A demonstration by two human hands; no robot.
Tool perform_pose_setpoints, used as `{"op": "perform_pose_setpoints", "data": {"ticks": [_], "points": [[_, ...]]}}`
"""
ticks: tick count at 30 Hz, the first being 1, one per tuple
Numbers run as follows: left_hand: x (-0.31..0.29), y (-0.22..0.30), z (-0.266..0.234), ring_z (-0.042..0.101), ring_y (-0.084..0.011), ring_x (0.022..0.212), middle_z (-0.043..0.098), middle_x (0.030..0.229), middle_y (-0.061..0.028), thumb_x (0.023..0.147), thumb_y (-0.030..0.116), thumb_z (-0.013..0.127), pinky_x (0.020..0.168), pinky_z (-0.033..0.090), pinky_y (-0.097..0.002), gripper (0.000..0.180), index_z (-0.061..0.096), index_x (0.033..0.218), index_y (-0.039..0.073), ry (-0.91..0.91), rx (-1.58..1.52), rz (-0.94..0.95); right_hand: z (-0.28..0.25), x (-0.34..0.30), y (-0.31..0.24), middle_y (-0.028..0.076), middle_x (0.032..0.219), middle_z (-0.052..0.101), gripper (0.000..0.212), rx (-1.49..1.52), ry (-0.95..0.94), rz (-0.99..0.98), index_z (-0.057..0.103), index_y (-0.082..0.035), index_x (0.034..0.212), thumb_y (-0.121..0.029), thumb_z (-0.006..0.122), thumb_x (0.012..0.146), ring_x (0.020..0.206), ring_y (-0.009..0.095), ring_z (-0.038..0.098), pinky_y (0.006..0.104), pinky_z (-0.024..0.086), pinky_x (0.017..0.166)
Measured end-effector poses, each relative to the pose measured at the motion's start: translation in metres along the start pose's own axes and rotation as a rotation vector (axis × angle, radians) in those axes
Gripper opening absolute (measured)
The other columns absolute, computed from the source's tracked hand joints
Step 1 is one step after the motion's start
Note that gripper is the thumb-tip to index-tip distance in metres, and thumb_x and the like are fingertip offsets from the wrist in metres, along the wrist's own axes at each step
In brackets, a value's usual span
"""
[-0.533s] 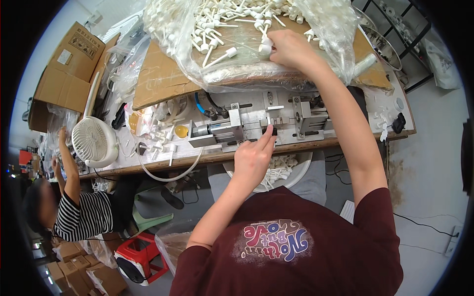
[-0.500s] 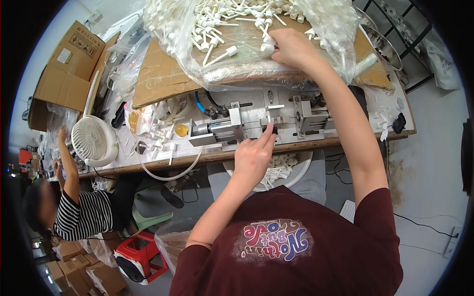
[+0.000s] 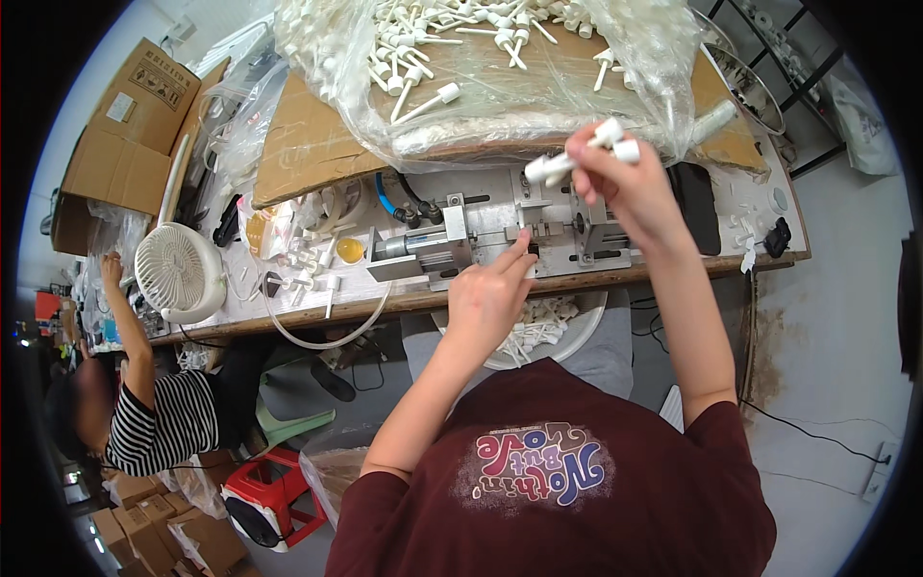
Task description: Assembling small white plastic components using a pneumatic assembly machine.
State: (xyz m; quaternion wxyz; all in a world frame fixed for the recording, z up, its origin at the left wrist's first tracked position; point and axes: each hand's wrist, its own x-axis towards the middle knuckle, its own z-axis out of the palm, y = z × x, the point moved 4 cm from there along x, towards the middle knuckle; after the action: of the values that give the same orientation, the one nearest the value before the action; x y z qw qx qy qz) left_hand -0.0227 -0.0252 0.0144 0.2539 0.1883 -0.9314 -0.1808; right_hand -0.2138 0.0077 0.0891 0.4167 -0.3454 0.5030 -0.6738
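Note:
My right hand is raised above the right end of a metal bench fixture, closed around several white plastic stems with round caps. Their capped ends stick out on both sides of the fingers. My left hand rests at the front of the fixture. Its index and middle fingers reach forward, and the index fingertip touches the small clamp block at the centre. The thumb side of that hand is hidden. Beyond the fixture, a heap of the same capped stems lies on plastic sheeting over cardboard.
A white bowl of white pieces sits at my lap below the table edge. Left of the fixture are a white fan, loose capped stems and a yellow disc. A co-worker in a striped shirt works at far left.
My right hand has come back from the heap toward the fixture, bringing several capped stems with it. My left hand has stayed nearly still at the clamp block.

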Motion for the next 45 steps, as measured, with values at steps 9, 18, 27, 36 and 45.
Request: {"op": "perform_pose_setpoints", "data": {"ticks": [9,18,27,36,45], "points": [[0.002,0.02,-0.048,0.067,-0.0173,0.09,0.065,0.113,-0.0128,0.076,-0.006,0.075,0.073,0.059,-0.0263,0.04,0.067,0.115,0.0,0.105,-0.727,-0.092,0.009,-0.056,0.049,0.004,0.074,0.063,0.014,0.349,-0.122,0.344,0.063,0.0,0.101,-0.01,0.066,0.091,0.058,0.008,0.059,0.0209,0.048,0.049],[-0.016,0.006,-0.01,0.069,-0.0193,0.084,0.06,0.124,-0.0103,0.077,0.001,0.074,0.069,0.057,-0.0304,0.027,0.07,0.103,0.003,0.114,-0.26,-0.081,-0.011,-0.078,0.037,0.005,0.088,0.067,0.013,-0.038,0.195,0.1,0.066,0.001,0.101,-0.005,0.067,0.089,0.072,0.008,0.06,0.0198,0.048,0.064],[0.002,0.008,0.005,0.062,-0.018,0.057,0.07,0.112,-0.0027,0.071,0.013,0.078,0.055,0.05,-0.0289,0.03,0.072,0.1,0.008,0.082,0.182,0.083,-0.005,-0.09,0.029,0.009,0.104,0.069,0.012,-0.31,0.308,-0.233,0.06,-0.001,0.101,0.003,0.06,0.09,0.087,0.007,0.061,0.0225,0.049,0.078],[0.003,0.009,-0.006,0.067,-0.0165,0.066,0.071,0.103,-0.0028,0.071,0.012,0.08,0.06,0.053,-0.0262,0.036,0.07,0.105,0.006,0.037,-0.072,-0.021,0.008,-0.096,0.037,0.014,0.108,0.065,0.024,-0.798,0.26,-0.546,0.065,0.0,0.093,0.012,0.064,0.072,0.092,0.028,0.066,0.0332,0.054,0.075],[-0.004,0.018,-0.016,0.068,-0.0141,0.088,0.068,0.104,-0.008,0.08,-0.005,0.072,0.077,0.058,-0.0269,0.032,0.068,0.111,0.002,0.096,-0.979,-0.377,0.03,-0.1,0.044,0.012,0.107,0.065,0.034,-1.038,0.173,-0.7,0.068,-0.002,0.104,0.006,0.069,0.071,0.092,0.028,0.067,0.0342,0.056,0.074]]}}
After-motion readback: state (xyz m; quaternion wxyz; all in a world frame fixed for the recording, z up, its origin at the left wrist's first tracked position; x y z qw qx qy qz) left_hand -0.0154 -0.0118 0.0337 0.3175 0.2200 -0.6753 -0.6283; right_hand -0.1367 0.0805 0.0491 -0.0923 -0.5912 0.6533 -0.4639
